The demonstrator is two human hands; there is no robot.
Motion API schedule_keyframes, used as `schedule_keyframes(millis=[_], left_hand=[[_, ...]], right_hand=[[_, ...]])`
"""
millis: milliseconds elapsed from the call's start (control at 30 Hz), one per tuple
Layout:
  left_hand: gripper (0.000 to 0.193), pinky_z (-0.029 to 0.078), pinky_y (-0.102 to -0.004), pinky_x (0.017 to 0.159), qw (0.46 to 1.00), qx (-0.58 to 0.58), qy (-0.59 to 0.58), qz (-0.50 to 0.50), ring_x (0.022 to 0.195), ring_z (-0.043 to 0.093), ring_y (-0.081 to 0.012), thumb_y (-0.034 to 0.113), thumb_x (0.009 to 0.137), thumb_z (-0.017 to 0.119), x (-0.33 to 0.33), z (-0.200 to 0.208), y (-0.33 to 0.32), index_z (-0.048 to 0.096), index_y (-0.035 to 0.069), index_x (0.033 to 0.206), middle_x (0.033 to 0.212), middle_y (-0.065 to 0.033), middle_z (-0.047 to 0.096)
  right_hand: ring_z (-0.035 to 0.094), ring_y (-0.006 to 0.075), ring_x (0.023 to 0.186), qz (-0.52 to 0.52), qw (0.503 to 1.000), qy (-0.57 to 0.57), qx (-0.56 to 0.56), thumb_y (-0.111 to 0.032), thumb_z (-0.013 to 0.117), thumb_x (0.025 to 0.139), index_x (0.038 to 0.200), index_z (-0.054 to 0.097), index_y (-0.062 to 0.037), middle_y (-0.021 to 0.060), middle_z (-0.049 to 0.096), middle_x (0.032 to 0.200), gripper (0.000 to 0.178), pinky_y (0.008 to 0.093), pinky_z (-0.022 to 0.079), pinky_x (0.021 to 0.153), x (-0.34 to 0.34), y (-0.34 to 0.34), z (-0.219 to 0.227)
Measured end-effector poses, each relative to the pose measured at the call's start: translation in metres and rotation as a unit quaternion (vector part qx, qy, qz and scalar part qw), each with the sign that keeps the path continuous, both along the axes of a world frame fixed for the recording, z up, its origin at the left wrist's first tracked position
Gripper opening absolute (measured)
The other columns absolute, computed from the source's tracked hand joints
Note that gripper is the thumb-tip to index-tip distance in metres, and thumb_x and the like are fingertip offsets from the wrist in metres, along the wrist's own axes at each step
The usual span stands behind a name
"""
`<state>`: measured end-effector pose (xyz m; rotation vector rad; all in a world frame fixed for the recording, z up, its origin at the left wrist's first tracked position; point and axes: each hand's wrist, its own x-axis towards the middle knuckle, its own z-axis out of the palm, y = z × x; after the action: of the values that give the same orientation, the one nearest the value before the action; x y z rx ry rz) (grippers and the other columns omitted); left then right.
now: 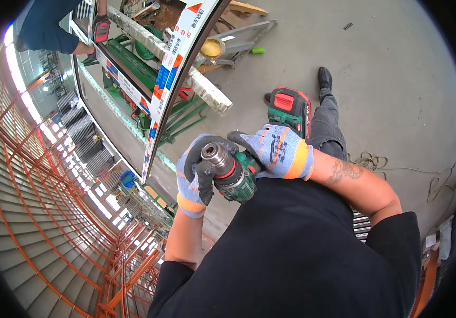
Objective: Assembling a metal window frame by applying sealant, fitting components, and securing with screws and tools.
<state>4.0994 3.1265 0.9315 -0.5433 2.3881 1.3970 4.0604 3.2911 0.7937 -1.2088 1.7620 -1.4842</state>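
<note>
A green and black cordless drill point(237, 183) is held in front of my chest, its metal chuck point(216, 156) tilted up and its jaws showing no bit. My right hand point(281, 152), in a blue-grey and orange work glove, wraps the drill's handle. Beyond that hand the red and green battery point(290, 108) sticks out at the handle's base. My left hand point(189, 168), gloved alike, curls its dark fingertips around the chuck from the left side. Part of the drill's body and the trigger are hidden by my hands.
A long frame profile point(170, 74) with printed film stands ahead on the left, over a green stand point(183, 119). A worn beam point(206, 90) juts toward me. Another person's hand point(91, 50) is beside a red-black tool point(101, 29). A cord point(368, 161) lies on the floor at right.
</note>
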Motion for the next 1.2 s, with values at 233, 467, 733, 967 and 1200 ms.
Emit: schedule_keyframes(millis=[233,467,733,967,1200], left_hand=[[0.068,0.048,-0.0325,0.081,0.998,0.062,0.012,0.008,0.090,0.062,-0.0209,0.065,0.084,0.058,0.001,0.002,-0.001,0.062,-0.001,0.101,0.094,-0.0100,0.063],[0.052,0.049,-0.0299,0.080,0.984,0.099,0.015,0.145,0.088,0.062,-0.0167,0.050,0.087,0.061,0.024,0.000,-0.023,0.062,0.000,0.101,0.094,-0.0075,0.065],[0.043,0.055,-0.0324,0.074,0.867,0.228,0.084,0.435,0.082,0.065,-0.0198,0.038,0.100,0.045,0.104,-0.038,-0.073,0.061,-0.001,0.109,0.093,-0.0101,0.065],[0.039,0.056,-0.0333,0.067,0.779,0.264,0.203,0.532,0.079,0.066,-0.0226,0.025,0.095,0.054,0.196,-0.048,-0.189,0.055,-0.003,0.122,0.091,-0.0112,0.064],[0.050,0.055,-0.0309,0.061,0.714,0.209,0.292,0.601,0.072,0.064,-0.0196,0.022,0.094,0.059,0.241,-0.011,-0.282,0.044,-0.002,0.135,0.087,-0.0125,0.064]], right_hand=[[0.063,0.0316,0.077,-0.022,1.000,0.004,-0.011,-0.026,0.080,0.063,0.136,0.044,-0.0023,0.0120,0.062,0.081,0.084,0.0394,0.048,0.072,-0.002,0.003,0.007],[0.062,0.0306,0.078,-0.009,0.995,0.089,-0.034,-0.034,0.075,0.068,0.141,0.035,0.0026,0.0146,0.061,0.094,0.091,0.0399,0.048,0.073,-0.012,-0.013,0.026],[0.062,0.0308,0.084,-0.023,0.986,0.161,-0.024,-0.028,0.076,0.067,0.127,0.054,0.0005,0.0126,0.062,0.093,0.069,0.0384,0.050,0.074,0.001,-0.078,0.063],[0.063,0.0294,0.087,-0.066,0.967,0.247,0.017,-0.018,0.072,0.073,0.103,0.066,-0.0149,0.0085,0.065,0.094,0.030,0.0371,0.052,0.068,0.046,-0.168,0.038],[0.063,0.0283,0.085,0.021,0.911,0.404,0.084,-0.015,0.068,0.072,0.100,0.068,-0.0171,0.0056,0.065,0.096,0.028,0.0399,0.049,0.061,0.093,-0.258,0.038]])
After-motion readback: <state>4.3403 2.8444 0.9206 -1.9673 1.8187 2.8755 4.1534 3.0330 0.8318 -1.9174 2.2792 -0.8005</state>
